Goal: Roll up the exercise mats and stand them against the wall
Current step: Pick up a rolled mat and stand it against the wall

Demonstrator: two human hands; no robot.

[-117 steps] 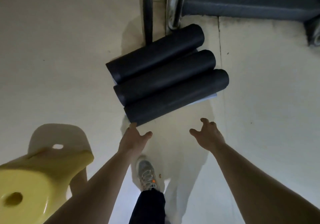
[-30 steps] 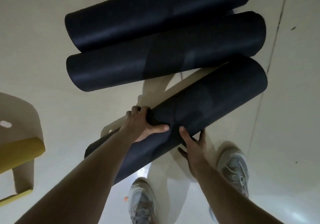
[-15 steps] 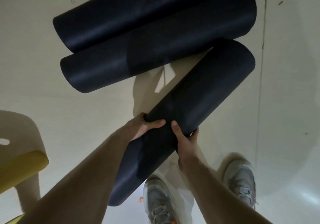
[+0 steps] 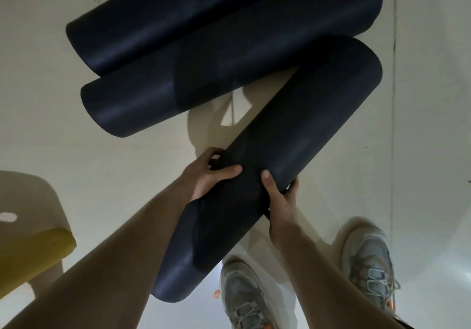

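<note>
Both hands grip one dark rolled foam exercise mat [image 4: 275, 165] near its middle — the left hand [image 4: 209, 175] curled round its upper-left side, the right hand [image 4: 281, 196] round its lower-right edge. It slants across the pale floor [image 4: 76, 129], its far end touching two more dark rolled mats [image 4: 204, 56] lying side by side.

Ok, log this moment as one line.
held mat: angled | left hand: grips it | right hand: grips it | middle mat, far mat: lying side by side on floor
</note>
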